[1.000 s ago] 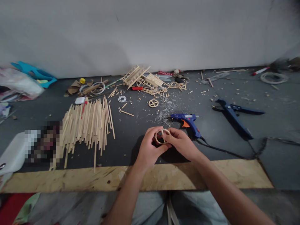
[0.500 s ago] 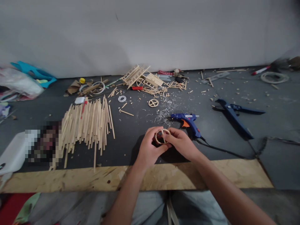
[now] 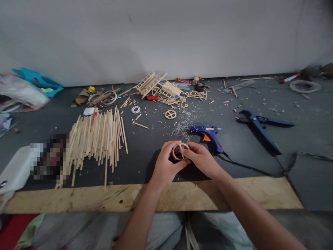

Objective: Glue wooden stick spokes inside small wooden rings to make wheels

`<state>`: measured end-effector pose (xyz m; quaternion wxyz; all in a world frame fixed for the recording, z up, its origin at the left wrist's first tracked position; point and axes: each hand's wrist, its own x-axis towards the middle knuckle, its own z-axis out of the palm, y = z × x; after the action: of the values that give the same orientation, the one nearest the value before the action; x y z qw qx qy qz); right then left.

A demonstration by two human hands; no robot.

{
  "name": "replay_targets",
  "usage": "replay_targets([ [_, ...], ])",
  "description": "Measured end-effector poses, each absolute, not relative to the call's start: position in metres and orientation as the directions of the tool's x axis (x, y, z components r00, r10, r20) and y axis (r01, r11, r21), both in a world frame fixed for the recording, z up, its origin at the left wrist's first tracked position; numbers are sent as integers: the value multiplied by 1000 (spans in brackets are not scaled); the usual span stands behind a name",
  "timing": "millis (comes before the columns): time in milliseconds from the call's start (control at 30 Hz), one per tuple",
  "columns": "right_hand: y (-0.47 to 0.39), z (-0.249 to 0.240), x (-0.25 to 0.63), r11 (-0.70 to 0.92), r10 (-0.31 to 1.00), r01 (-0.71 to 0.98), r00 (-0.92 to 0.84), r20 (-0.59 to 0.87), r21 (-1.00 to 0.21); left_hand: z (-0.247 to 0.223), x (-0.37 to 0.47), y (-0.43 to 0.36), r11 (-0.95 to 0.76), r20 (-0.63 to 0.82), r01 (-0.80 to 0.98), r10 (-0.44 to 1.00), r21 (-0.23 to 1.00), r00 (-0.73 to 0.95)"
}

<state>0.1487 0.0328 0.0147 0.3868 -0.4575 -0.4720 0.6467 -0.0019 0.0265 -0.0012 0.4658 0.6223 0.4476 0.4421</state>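
Observation:
Between my two hands is a small wooden wheel (image 3: 176, 146), a pale ring with one bar across it. My left hand (image 3: 166, 160) grips its left side, fingers curled behind and thumb along the bottom. From the right, my right hand (image 3: 199, 157) pinches it, with fingertips at the crossbar; parts of the ring are covered by fingers. A blue glue gun (image 3: 205, 130) with an orange trigger lies just beyond my right hand. Farther off, a finished-looking spoked wooden wheel (image 3: 170, 114) rests flat on the dark table, near white glue strings (image 3: 183, 122).
A pile of thin wooden sticks (image 3: 96, 139) covers the left. Small wooden carts (image 3: 169, 89) stand at the back among cut pieces. To the right are a blue cutter (image 3: 260, 130) and the glue gun's cable (image 3: 249, 169). A wooden board (image 3: 104, 201) edges the table.
Almost nothing differs. Both hands keep the same hold on the small wheel, and the view has shifted very slightly.

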Motion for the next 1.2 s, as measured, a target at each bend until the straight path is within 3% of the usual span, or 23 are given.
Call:
replay_targets([
  [433,30,21,152,-223,947,-76,-254,-197,-972,2,1,25,-2,0,14,987,1000,159],
  [600,29,43,175,-179,984,-49,-26,-178,-983,0,2,28,30,-29,-104,1000,994,12],
  [733,39,50,212,-94,969,133,239,-60,-987,-3,1,30,7,-18,-179,998,984,-61],
  [800,44,45,227,-135,951,270,307,-48,-953,-4,1,30,4,-18,-194,997,981,-69],
  [933,47,29,241,-251,965,522,204,-166,-815,-3,0,29,-16,3,-216,998,976,-63],
  [1033,45,21,239,-238,971,664,149,-186,-709,-3,0,29,-19,3,-242,998,970,-69],
  [1200,46,14,235,-247,968,723,207,-138,-645,0,1,29,-5,-24,-349,997,937,-80],
])
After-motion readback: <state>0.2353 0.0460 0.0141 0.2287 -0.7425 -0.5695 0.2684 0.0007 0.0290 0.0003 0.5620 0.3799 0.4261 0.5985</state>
